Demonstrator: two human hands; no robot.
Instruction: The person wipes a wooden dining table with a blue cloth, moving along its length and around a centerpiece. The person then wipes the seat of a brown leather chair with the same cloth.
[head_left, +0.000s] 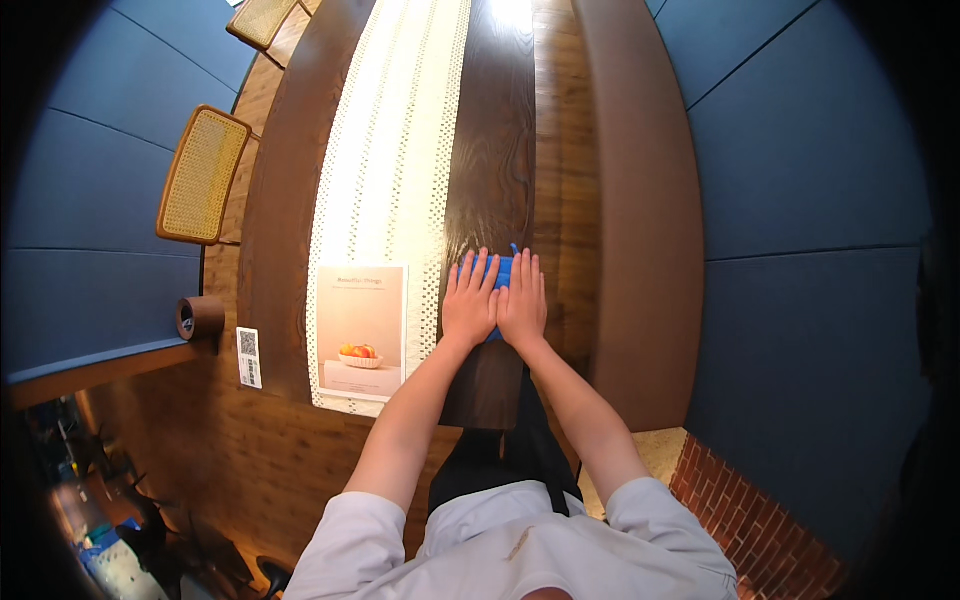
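Note:
Both of my hands lie palm down, side by side, on a blue cloth (505, 271) at the right edge of a dark wooden table (491, 150). The fingers of my left hand (471, 304) are spread and point toward the far end. My right hand (523, 304) rests flat with its fingers slightly apart, and the thumbs meet in the middle. Most of the cloth is hidden beneath them; a small blue loop sticks out past the fingertips. Neither hand grips it.
A cream table runner (390, 150) stretches lengthwise, with a printed sheet (364, 315) showing fruit on its near end. A card with a printed code (249, 358) lies at the left. Cane-backed chair (204, 176), tape roll (200, 318) and brown bench (645, 225) flank the table.

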